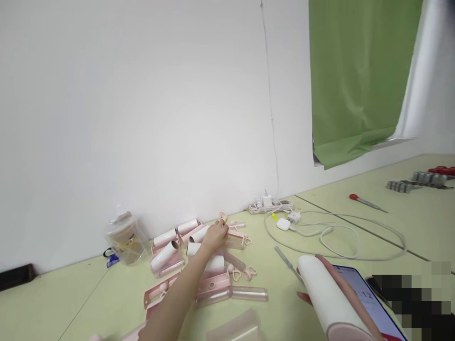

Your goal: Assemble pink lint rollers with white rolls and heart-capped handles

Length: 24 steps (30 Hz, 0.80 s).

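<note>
My left hand (216, 235) reaches into a group of pink lint-roller parts. Its fingers are curled down, and what they grip, if anything, is hidden; a small pink plastic piece (223, 217) shows just beyond them. White sticky rolls (165, 255) lie around the wrist, some in pink holders (215, 283). To its right are pink heart-shaped loops (237, 274) and clear pinkish handles (249, 293). At the lower right my right hand (350, 293) is wrapped round a thick white lint roll (325, 293) with a pinkish near end, held at a slant above the table.
A phone (366, 296) lies beside my right hand, and a grey-handled blade (286, 260) lies behind it. White cables (341, 232) loop from a power strip (270, 207). A bagged tub (128, 239) stands left. A red-handled pointed tool (366, 202) and metal parts (426, 179) lie far right.
</note>
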{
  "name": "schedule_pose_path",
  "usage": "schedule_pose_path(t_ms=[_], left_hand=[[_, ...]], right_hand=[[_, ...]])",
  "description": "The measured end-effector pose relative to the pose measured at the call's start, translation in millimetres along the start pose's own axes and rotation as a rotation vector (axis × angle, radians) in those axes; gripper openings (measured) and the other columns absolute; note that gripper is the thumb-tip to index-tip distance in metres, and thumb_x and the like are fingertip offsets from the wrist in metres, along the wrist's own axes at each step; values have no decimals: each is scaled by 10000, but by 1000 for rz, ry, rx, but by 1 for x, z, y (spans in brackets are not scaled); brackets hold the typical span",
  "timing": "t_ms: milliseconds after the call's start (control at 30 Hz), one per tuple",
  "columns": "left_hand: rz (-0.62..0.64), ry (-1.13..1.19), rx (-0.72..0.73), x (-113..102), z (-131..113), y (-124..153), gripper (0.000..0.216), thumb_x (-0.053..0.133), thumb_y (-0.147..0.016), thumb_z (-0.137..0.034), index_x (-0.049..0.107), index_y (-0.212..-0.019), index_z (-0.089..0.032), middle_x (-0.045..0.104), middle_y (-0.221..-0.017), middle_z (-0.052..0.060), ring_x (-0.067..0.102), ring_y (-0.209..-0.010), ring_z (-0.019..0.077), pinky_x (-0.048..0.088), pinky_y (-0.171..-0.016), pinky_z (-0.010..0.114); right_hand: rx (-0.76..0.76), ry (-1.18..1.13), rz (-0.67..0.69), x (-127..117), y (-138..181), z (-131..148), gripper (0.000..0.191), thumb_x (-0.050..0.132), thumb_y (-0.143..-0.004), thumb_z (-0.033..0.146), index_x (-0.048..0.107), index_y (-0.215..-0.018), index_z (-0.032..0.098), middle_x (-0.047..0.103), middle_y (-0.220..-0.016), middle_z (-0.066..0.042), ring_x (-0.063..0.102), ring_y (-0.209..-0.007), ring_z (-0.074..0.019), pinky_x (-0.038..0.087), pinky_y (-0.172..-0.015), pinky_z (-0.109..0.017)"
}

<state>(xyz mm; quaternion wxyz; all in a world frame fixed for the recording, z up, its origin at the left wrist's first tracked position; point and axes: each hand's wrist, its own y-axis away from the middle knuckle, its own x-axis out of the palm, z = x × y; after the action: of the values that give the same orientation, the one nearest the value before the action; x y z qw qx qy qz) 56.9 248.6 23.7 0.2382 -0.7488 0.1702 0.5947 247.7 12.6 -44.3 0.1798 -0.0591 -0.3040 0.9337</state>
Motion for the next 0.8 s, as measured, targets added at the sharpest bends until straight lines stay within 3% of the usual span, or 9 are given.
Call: schedule_pose_path(t_ms=[167,300,333,400,467,667,800], left_hand=[[-210,273,-156,-40,-21,37,255,425,-894,-340,550,-986,-137,594,-986,73,577,-884,186,474,-772,365],[-326,530,-247,-56,-45,110,416,205,-917,-439,471,-1021,-136,604,-782,43,599,-700,149,484,-623,258],[-321,626,-251,-55,-51,130,437,179,-911,-467,445,-1057,-153,581,-680,1,579,-595,128,475,-551,231],[-239,1071,-298,-48,-63,168,429,349,-847,-533,440,-1081,-185,472,-521,-68,456,-404,105,390,-385,196],[-207,1333,-390,-37,-73,195,434,506,-767,-544,494,-1014,-187,402,-483,-87,353,-359,76,297,-328,162],[-198,1858,-541,-12,-90,223,378,528,-795,-485,553,-1008,-173,550,-694,1,539,-624,133,436,-542,209],[-94,1978,-570,-8,-91,227,363,459,-848,-459,538,-1043,-163,620,-854,70,603,-751,197,465,-603,265]], right_hand=[[43,-25,-40,9,-2,9,789,471,-735,596,180,-1383,253,243,-1436,-116,452,-1152,-388,485,-811,-426],[-38,-50,141,28,-11,32,921,603,-649,571,155,-1372,215,293,-1379,-155,405,-1191,-357,452,-863,-369],[-30,-53,191,34,-13,40,939,621,-636,560,152,-1371,211,295,-1374,-156,382,-1208,-353,434,-890,-370],[-10,-50,255,47,-16,54,963,661,-615,505,141,-1373,216,266,-1390,-147,319,-1248,-349,376,-956,-392],[1,-45,297,60,-16,67,993,707,-582,425,138,-1373,235,213,-1417,-127,255,-1280,-351,321,-1000,-418],[107,66,382,82,-2,68,1082,779,-495,347,140,-1368,313,156,-1421,-70,242,-1279,-355,344,-992,-445],[115,137,435,81,6,56,1098,790,-499,370,125,-1371,317,141,-1415,-69,232,-1283,-352,334,-1005,-467]])
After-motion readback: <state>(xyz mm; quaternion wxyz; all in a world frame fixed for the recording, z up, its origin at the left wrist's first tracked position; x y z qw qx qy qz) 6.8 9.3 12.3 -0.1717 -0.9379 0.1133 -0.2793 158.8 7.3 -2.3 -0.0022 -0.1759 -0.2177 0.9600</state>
